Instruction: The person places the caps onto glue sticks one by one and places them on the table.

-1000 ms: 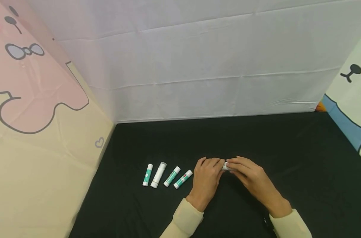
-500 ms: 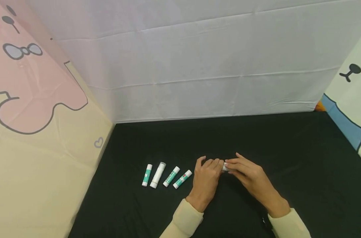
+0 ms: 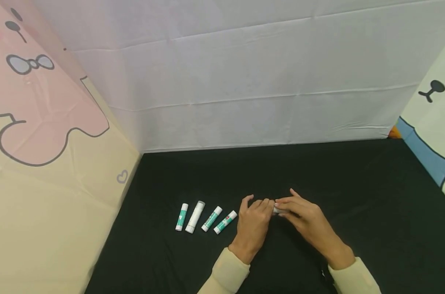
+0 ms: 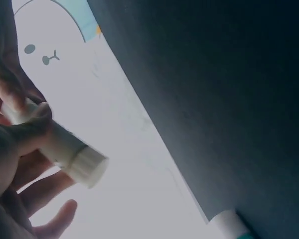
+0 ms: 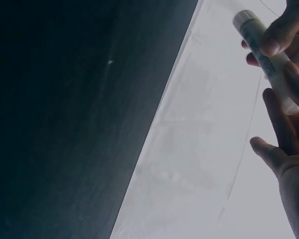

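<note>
Both hands hold one white glue stick [image 3: 279,210] above the black table, right of the row of other sticks. My left hand [image 3: 254,228] grips its body between thumb and fingers, with the little finger sticking out. My right hand [image 3: 309,222] pinches the opposite end, its little finger raised. In the left wrist view the glue stick [image 4: 70,149] slants down to the right, one ribbed end free past the left fingers. The right wrist view shows small print on the glue stick [image 5: 256,42]; fingers cover its middle and lower part.
Left of the hands, three green-and-white glue sticks [image 3: 182,217] and a thicker white one [image 3: 195,217] lie in a row. The nearest green-and-white glue stick [image 3: 225,222] is close beside the left hand. A white cloth wall [image 3: 222,118] rises behind the black table [image 3: 317,171].
The left little finger and the right little finger have spread outward from the stick. Both hands stay in nearly the same place around it; the row of sticks lies as before.
</note>
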### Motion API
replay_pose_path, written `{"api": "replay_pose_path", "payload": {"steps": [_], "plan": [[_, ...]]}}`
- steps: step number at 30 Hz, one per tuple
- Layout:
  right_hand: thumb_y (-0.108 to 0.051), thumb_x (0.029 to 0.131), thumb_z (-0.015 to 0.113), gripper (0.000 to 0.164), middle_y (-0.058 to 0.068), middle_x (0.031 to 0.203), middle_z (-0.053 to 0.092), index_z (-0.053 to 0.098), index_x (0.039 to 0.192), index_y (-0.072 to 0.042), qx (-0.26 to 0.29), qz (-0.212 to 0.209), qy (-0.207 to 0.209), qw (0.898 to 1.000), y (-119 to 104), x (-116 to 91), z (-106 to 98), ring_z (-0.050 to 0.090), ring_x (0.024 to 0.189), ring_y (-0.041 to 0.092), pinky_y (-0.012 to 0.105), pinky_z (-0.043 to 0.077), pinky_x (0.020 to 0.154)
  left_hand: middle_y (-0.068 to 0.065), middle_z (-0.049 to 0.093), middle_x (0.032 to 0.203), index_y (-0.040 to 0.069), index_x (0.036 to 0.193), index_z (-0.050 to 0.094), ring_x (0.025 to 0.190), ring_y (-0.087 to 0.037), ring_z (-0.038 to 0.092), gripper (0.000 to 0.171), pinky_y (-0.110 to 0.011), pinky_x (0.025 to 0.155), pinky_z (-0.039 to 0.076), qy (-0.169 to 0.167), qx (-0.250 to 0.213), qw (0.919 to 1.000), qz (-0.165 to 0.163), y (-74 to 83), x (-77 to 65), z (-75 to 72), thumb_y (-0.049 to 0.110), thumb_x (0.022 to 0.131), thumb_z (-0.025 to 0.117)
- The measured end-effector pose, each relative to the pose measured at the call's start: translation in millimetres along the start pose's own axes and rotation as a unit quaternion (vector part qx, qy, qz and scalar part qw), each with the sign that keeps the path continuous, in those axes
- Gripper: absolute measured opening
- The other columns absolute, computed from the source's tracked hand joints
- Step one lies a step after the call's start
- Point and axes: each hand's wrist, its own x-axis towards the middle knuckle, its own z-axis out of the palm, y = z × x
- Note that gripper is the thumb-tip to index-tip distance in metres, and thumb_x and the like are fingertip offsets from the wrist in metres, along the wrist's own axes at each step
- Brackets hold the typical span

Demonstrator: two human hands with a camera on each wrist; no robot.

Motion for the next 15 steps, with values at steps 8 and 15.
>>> {"api": "replay_pose_path", "payload": {"steps": [8,15], "plan": [[-0.015,0.095,0.07,0.024,0.015,0.106,0.078,0.078,0.109,0.003,-0.002,0.014,-0.004,1.0,-1.4,-0.8,2.4,0.076,0.095,0.033,0.032,0.035,0.123,0.007,0.081,0.1,0.017,0.103,0.08,0.087,-0.007,0.074,0.021,-0.041,0.099,0.055,0.01,0.001,0.9999,-0.003,-1.5,-3.4,1.4,0.016,0.084,0.088],[0.002,0.083,0.081,0.031,0.013,0.112,0.077,0.076,0.114,0.002,-0.038,0.023,-0.014,0.999,-2.1,-0.6,0.3,0.074,0.098,0.033,0.029,0.033,0.123,0.011,0.08,0.104,0.02,0.106,0.08,0.089,-0.006,0.074,0.025,-0.043,0.1,0.055,-0.014,0.014,0.9998,-0.002,-2.2,1.3,-0.1,0.026,0.083,0.09]]}}
